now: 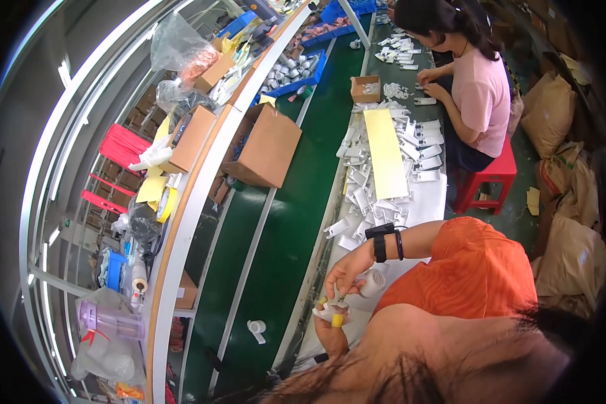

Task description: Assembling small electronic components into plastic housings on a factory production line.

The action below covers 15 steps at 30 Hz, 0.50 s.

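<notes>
In front of my body, both hands are close together over the near end of the white worktop. My right hand (347, 271), with a black band and a dark bracelet at the wrist, bends its fingers in a pinch onto a white plastic piece with a round perforated end (372, 283). My left hand (331, 331), wearing yellow finger covers, curls around the lower part of the same white piece, where a small clear or shiny part shows. Details between the fingertips are too small to make out. Many loose white plastic housings (363, 200) lie beyond my hands.
A green conveyor belt (249, 249) runs along my left, bearing one white part (256, 330) and a cardboard box (266, 145). A yellow sheet (385, 155) covers some housings. A co-worker (478, 87) sits on a red stool (488, 178) ahead. Sacks (565, 256) line the right.
</notes>
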Motion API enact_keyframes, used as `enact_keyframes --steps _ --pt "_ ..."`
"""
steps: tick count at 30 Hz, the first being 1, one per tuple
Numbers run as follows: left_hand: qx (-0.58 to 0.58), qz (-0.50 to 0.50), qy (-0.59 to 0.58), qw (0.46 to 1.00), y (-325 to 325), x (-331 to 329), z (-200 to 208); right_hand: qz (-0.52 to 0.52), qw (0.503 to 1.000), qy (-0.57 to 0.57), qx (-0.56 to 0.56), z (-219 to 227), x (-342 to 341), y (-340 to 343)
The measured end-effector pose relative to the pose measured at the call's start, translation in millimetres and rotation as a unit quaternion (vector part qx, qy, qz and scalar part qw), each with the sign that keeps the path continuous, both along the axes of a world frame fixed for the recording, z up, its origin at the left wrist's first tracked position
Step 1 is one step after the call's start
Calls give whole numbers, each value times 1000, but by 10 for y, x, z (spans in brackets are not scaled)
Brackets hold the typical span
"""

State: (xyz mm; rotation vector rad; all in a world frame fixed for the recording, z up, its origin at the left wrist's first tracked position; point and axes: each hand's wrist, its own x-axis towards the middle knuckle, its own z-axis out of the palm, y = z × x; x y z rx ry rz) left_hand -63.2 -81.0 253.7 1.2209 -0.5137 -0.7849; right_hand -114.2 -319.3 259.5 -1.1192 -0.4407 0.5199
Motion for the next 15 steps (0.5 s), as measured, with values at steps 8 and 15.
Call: enact_keyframes --steps 8,15 --pt "139 23 -75 987 -54 24 -25 6 917 -126 -380 -96 60 136" --pt "125 90 65 986 -45 255 -368 -243 729 -319 -555 -227 183 388"
